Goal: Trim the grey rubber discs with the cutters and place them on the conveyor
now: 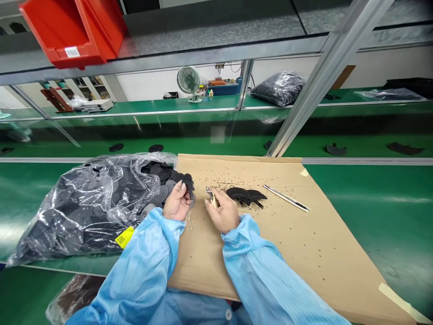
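My left hand [177, 201] is closed, its fingertips pinching the edge of a dark grey plastic disc [192, 201] beside the opening of a clear plastic bag [101, 198]. Many similar flat discs fill that bag and spill out of its mouth. In my right hand [226, 212] is a small pair of cutting pliers [212, 197] with a metal tip and pale handles; their jaws point toward the left hand without touching the disc. Just right of this hand, several black curved plastic parts [244, 195] lie in a heap on the cardboard sheet [270, 253].
Tiny black scraps are scattered over the cardboard. A slim cutter knife [287, 197] lies on its right half. Behind runs a green conveyor belt [209, 146] carrying dark parts. A slanted metal post [304, 104] stands behind the cardboard, and a red bin [76, 34] hangs overhead left.
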Demonstrator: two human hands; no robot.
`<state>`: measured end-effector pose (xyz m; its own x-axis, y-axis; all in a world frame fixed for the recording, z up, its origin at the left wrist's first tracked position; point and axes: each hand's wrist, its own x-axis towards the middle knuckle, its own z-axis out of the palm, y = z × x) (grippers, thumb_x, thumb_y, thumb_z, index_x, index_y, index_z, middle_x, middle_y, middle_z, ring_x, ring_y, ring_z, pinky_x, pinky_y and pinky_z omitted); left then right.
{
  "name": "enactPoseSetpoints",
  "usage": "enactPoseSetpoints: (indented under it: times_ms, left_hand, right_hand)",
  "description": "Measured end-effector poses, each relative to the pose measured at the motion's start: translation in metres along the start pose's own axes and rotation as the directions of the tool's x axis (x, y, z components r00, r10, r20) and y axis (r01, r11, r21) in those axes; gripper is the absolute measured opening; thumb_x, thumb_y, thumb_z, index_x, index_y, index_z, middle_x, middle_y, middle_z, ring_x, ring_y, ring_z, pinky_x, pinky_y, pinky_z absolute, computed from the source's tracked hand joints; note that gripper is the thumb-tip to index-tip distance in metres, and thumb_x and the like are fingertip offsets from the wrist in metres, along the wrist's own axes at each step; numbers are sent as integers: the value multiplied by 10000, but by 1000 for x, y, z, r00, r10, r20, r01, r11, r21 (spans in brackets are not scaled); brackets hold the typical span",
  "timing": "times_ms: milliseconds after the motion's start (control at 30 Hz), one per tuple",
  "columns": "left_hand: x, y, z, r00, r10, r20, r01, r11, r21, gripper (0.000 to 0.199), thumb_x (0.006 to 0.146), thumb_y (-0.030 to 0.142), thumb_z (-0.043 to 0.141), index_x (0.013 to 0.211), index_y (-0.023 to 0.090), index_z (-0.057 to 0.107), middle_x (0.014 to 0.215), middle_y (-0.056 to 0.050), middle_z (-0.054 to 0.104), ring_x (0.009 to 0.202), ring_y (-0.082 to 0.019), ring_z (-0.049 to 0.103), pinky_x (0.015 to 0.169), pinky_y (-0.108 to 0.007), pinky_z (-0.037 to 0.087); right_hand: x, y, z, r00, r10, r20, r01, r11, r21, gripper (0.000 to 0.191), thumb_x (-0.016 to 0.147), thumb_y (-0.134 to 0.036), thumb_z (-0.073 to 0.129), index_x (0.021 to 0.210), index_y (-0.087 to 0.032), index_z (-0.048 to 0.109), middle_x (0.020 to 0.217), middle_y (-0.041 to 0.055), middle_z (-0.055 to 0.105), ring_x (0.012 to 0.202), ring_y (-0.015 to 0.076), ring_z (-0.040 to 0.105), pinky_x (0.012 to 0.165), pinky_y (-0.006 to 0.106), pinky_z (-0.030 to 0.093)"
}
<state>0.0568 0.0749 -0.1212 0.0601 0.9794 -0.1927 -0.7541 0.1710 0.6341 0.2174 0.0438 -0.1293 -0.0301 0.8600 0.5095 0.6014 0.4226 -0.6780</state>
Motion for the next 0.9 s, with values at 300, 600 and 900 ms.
enactPoseSetpoints:
  times_ms: [300,600,900]
  left_hand:
    - [-1,4,1,979,-204,12,204,979,4,151,769,130,664,913,144,625,703,-10,539,531,-63,483,387,-143,309]
    - [-3,3,1,976,-217,18,214,972,97,214,739,144,689,942,148,622,679,-4,529,477,-61,449,382,-149,311]
    - [-2,0,-1,983,-181,14,176,970,168,298,715,187,729,981,130,606,658,2,537,453,-59,449,386,-153,317]
  right_hand:
    - [-3,-3,1,975,-82,206,94,995,-46,364,813,-256,535,1165,-195,604,921,65,662,831,202,616,757,306,496]
    - [-4,-5,2,933,-92,349,159,973,-170,377,823,-253,544,1191,-187,598,939,76,649,859,219,615,748,304,483]
    - [2,-13,-7,882,-5,471,195,914,-355,359,874,-238,466,1222,-208,553,986,69,643,898,214,586,758,291,425]
